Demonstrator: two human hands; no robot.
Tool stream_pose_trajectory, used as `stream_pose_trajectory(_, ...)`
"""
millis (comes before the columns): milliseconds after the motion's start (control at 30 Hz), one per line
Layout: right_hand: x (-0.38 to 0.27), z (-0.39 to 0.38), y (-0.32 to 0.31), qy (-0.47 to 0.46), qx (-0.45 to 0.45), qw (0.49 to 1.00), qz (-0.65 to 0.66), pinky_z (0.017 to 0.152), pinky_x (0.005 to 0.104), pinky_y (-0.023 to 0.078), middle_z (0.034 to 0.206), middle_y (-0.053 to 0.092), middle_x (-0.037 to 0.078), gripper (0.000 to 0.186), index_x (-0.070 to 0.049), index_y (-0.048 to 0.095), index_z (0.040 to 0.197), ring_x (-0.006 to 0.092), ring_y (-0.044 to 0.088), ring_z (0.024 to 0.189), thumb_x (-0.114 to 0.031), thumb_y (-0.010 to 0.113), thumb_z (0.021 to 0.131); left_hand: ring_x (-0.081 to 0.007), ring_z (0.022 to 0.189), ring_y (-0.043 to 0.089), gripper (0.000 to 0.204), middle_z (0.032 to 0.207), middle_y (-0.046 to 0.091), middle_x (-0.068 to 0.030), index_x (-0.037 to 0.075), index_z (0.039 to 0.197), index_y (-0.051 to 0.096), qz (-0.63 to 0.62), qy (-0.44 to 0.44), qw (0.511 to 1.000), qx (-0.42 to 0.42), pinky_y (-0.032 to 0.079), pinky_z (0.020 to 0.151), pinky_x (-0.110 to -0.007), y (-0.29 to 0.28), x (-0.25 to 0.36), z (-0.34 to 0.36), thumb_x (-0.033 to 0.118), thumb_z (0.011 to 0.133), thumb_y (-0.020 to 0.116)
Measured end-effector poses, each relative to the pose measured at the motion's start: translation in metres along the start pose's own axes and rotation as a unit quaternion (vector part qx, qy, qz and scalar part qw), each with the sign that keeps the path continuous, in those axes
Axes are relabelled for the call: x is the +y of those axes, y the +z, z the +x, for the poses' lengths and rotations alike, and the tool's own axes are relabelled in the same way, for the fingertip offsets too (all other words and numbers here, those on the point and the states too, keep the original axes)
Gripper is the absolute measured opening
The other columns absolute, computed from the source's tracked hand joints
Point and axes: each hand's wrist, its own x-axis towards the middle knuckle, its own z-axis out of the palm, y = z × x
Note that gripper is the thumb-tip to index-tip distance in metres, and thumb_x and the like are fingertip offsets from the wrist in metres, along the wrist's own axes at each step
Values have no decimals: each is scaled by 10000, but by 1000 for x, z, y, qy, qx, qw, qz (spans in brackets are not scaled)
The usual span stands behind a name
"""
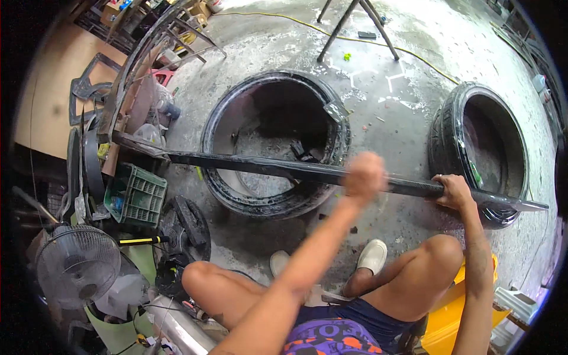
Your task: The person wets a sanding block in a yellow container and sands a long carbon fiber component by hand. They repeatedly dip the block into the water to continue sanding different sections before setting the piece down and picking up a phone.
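A long, narrow black strip [266, 167] stretches across in front of me, from the clutter at the left to a pointed end at the right. My right hand [452, 190] grips it near that right end. My left hand [364, 174] lies over the strip near its middle and is motion-blurred, so its fingers are unclear. I sit with bare knees bent and white shoes [371, 256] on the concrete floor. Behind the strip, a black tyre [236, 195] lies flat on the floor.
A second black tyre [449, 127] lies at the right. A green crate [139, 195], a fan [77, 263] and stacked black parts crowd the left. A yellow plastic seat [461, 313] is under me. Stand legs [331, 35] and a yellow cable [414, 56] lie beyond.
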Motion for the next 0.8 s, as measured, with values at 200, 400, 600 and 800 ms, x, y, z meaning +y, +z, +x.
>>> stream_pose_trajectory(200, -2, -6, -5, 24, 4, 1000, 15, 820, 447, 534, 932, 724, 163, 576, -86, 729, 1040, 343, 693, 905, -474, 855, 634, -311, 647, 473, 187, 703, 457, -126, 82, 672, 453, 155, -186, 961, 138, 384, 583, -457, -94, -137, -17, 108, 831, 548)
stream_pose_trajectory(400, 3, -4, 0, 10, 1, 1000, -19, 843, 455, 532, 945, 729, 158, 615, -96, 732, 1072, 343, 695, 918, -505, 850, 629, -326, 760, 536, 148, 774, 521, -137, 95, 712, 510, -44, 59, 996, 44, 398, 668, -467, 65, 81, 9, 205, 767, 593)
stream_pose_trajectory(600, 4, -17, -2, 33, -6, 999, 5, 829, 444, 536, 936, 723, 170, 569, -86, 725, 1040, 345, 694, 914, -474, 852, 643, -328, 691, 530, 185, 727, 523, -139, 81, 682, 499, 116, -111, 981, 107, 420, 629, -483, -54, -89, -7, 192, 805, 583)
stream_pose_trajectory(800, 4, -16, 5, -5, 72, 997, -10, 811, 444, 532, 945, 715, 145, 503, -86, 688, 1021, 337, 687, 922, -410, 853, 674, -366, 758, 562, 147, 756, 547, -176, 65, 728, 538, 166, -139, 976, 35, 437, 664, -515, -45, -79, -2, 182, 801, 589)
